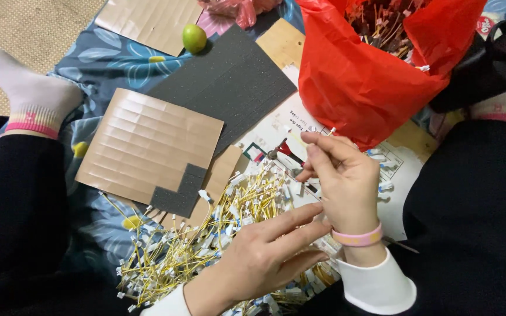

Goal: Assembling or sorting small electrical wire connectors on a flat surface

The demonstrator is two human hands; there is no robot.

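A heap of short yellow wires with white plug ends (206, 240) lies on the floor between my legs. My left hand (265, 251) rests flat on the heap's right side, fingers spread. My right hand (341, 175), with a pink band at the wrist, is raised just above the heap and pinches a thin wire piece with a white end (330, 132) between thumb and fingers. A few blue-and-white plugs (385, 187) lie on a printed white sheet (276, 126) beside that hand.
A red plastic bag (358, 76) full of wire parts stands behind my right hand. Brown cardboard sheets (147, 146) and dark grey foam (229, 76) lie left. A green fruit (194, 38) sits at the back. My socked foot (30, 99) is far left.
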